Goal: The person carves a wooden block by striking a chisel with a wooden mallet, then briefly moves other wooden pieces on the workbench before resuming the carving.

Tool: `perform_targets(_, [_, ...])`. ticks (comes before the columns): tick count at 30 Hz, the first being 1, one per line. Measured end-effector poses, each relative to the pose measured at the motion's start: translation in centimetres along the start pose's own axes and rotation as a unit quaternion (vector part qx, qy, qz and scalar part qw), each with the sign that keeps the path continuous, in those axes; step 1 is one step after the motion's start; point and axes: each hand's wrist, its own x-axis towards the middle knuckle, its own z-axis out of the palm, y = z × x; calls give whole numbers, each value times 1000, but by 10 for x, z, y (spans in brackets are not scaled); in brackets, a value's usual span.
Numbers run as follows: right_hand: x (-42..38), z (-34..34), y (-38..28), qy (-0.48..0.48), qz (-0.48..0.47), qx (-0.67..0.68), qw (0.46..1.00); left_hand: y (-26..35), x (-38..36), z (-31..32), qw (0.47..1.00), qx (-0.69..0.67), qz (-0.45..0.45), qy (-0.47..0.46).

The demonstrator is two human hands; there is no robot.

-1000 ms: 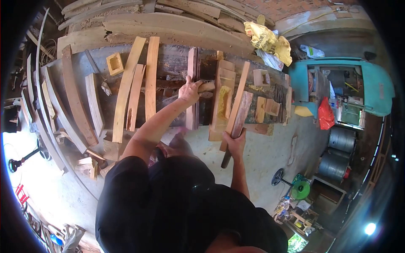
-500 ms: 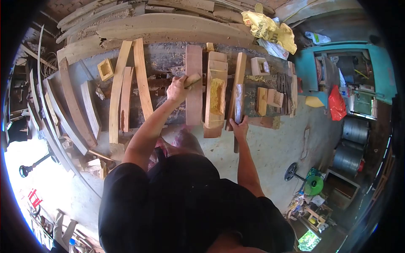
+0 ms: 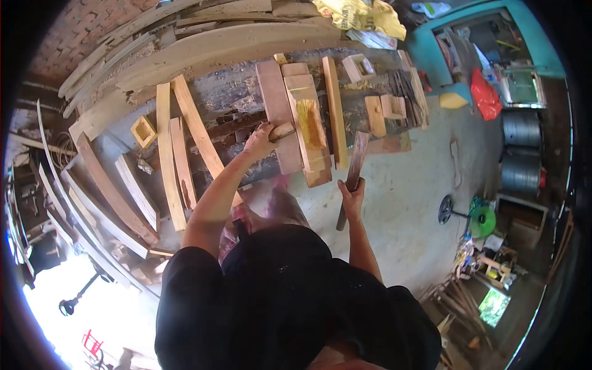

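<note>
My left hand (image 3: 259,142) is closed on a short wooden block (image 3: 282,131), held over a flat reddish-brown plank (image 3: 277,105). My right hand (image 3: 351,197) grips a long, narrow, dark wooden bar (image 3: 357,157) near its lower part. The bar slants upright, beyond the bench's near edge and over the floor. Between my hands lies a thick timber (image 3: 297,80) with a hollowed yellow trough (image 3: 309,123) cut in it. A straight light-brown strip of wood (image 3: 334,114) rests just right of that timber.
Several long wood pieces lie at the left, including a pale strip (image 3: 165,154) and a curved plank (image 3: 114,191). A small hollow box (image 3: 143,131) sits among them. At the right are wood blocks (image 3: 375,116) and dark sticks (image 3: 404,89). A yellow sack (image 3: 364,15) lies at the back.
My right hand has lifted the dark bar off the bench beside the light-brown strip and drawn it toward me. My left hand still holds the block over the plank. The view has turned.
</note>
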Motion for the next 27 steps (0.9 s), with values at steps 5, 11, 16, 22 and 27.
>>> perform_targets(5, [-56,-8,28,20,60,-18,998,-8,-7,-1,999,28,-5,-37])
perform_targets(11, [-131,-22,67,0,174,-8,985,24,-28,-16,996,-2,27,-81])
perform_targets(16, [-185,-31,85,27,227,3,974,34,-46,-9,986,-13,66,-154])
perform_targets(22, [-205,-54,105,36,297,51,953,91,-55,-3,969,1,53,-240])
perform_targets(27, [-194,-93,150,40,334,28,941,118,-57,29,969,-6,60,-238])
